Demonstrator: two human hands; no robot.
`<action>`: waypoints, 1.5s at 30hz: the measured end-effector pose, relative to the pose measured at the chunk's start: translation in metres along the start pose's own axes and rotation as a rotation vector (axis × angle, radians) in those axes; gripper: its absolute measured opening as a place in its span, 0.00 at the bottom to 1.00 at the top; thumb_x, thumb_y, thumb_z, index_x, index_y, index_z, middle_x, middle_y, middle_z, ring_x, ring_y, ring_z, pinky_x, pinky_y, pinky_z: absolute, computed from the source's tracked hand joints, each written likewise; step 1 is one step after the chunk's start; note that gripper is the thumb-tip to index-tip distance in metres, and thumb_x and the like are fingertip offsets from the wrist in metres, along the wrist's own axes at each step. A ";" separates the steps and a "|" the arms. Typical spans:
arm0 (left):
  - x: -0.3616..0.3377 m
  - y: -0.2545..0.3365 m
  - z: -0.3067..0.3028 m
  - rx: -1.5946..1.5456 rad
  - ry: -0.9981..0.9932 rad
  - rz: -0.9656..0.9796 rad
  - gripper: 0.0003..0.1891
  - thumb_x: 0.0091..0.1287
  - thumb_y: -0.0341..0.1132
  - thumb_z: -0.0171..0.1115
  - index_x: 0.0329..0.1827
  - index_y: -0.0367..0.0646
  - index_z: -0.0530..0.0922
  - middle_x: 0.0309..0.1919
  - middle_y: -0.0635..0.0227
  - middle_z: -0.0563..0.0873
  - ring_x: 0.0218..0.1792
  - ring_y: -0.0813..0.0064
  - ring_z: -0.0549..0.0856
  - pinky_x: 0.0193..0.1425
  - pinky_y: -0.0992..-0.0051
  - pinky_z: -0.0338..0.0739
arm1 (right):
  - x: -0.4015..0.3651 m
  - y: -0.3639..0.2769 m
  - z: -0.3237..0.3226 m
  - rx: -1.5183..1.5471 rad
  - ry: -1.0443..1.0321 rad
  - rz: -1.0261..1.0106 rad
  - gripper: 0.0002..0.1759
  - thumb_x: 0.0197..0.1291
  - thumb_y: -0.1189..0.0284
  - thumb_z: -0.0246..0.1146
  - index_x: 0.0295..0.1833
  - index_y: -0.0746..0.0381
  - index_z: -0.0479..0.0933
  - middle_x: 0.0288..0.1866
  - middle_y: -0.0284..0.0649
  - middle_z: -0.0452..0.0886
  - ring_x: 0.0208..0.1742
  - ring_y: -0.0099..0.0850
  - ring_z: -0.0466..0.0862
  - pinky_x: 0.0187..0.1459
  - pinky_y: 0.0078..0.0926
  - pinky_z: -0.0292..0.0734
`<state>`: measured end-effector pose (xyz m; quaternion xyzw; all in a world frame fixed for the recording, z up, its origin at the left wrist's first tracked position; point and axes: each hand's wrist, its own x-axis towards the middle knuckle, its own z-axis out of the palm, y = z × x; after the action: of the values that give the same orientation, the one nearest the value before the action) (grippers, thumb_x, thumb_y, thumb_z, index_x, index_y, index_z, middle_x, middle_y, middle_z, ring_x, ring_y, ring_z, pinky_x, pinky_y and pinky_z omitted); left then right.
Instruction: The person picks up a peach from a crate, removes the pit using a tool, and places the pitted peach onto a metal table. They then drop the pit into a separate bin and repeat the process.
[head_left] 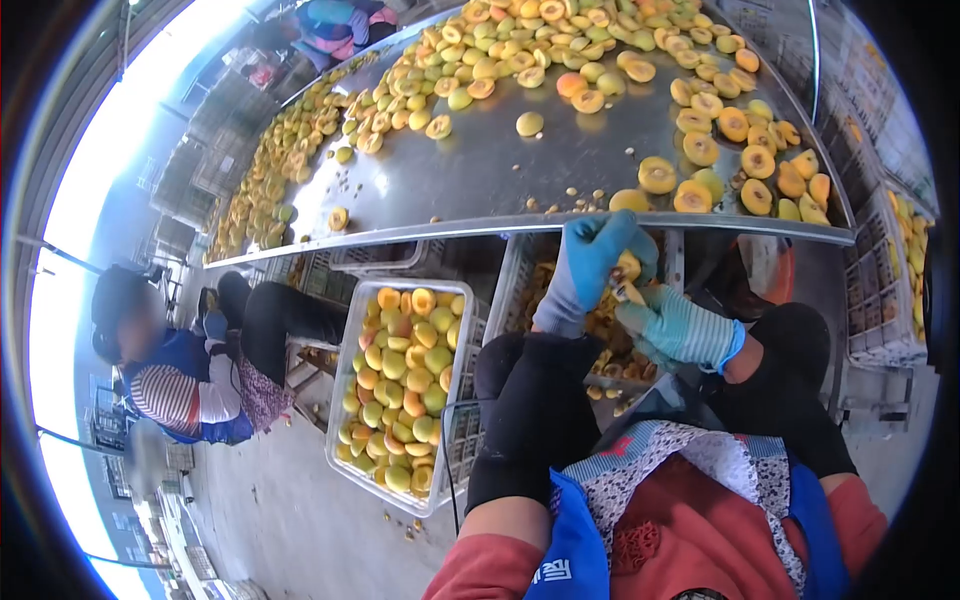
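Note:
My left hand (606, 256), in a blue glove with a grey cuff, is raised just below the metal table's front edge. Its fingers are closed around a yellow apricot piece (627, 266). Close below it, my right hand (672, 324) wears a pale green striped glove, with thumb and fingers pinched towards the fruit. A small pale-brown thing (629, 293) shows at the right fingertips; its kind is too small to make out. Beneath both hands stands a crate (512, 285) of apricot pieces, partly hidden by my arms.
Halved apricots (590, 40) cover much of the metal table (470, 170), with loose pits near its edge. A white crate (338, 440) of apricots stands on the floor at left. A seated co-worker (190, 380) is farther left; more crates (880, 290) stand at right.

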<state>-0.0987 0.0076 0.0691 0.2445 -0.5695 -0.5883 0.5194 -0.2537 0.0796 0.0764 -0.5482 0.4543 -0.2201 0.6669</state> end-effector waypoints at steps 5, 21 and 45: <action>0.000 -0.003 0.007 -0.514 0.108 -0.055 0.24 0.76 0.44 0.50 0.31 0.30 0.82 0.24 0.57 0.85 0.22 0.69 0.84 0.32 0.72 0.81 | 0.002 -0.007 0.012 0.307 -0.025 0.035 0.22 0.69 0.54 0.58 0.29 0.59 0.71 0.21 0.32 0.72 0.18 0.20 0.71 0.20 0.22 0.65; 0.011 -0.029 -0.013 -0.158 0.201 -0.186 0.14 0.72 0.40 0.59 0.36 0.37 0.83 0.30 0.73 0.84 0.29 0.86 0.80 0.32 0.80 0.75 | 0.007 0.007 0.013 0.526 -0.139 0.197 0.18 0.72 0.49 0.52 0.35 0.48 0.70 0.18 0.22 0.62 0.14 0.17 0.60 0.16 0.15 0.55; -0.466 0.022 -0.310 1.615 1.152 -0.801 0.27 0.72 0.47 0.54 0.64 0.33 0.72 0.62 0.41 0.77 0.64 0.47 0.74 0.70 0.59 0.66 | 0.063 0.082 0.004 -1.082 0.046 -0.155 0.19 0.64 0.61 0.58 0.51 0.65 0.79 0.38 0.54 0.84 0.40 0.50 0.84 0.43 0.45 0.79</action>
<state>0.3401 0.2972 -0.1239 0.9262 -0.3375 0.0394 0.1635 -0.2362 0.0572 -0.0230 -0.8400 0.4753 -0.0154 0.2612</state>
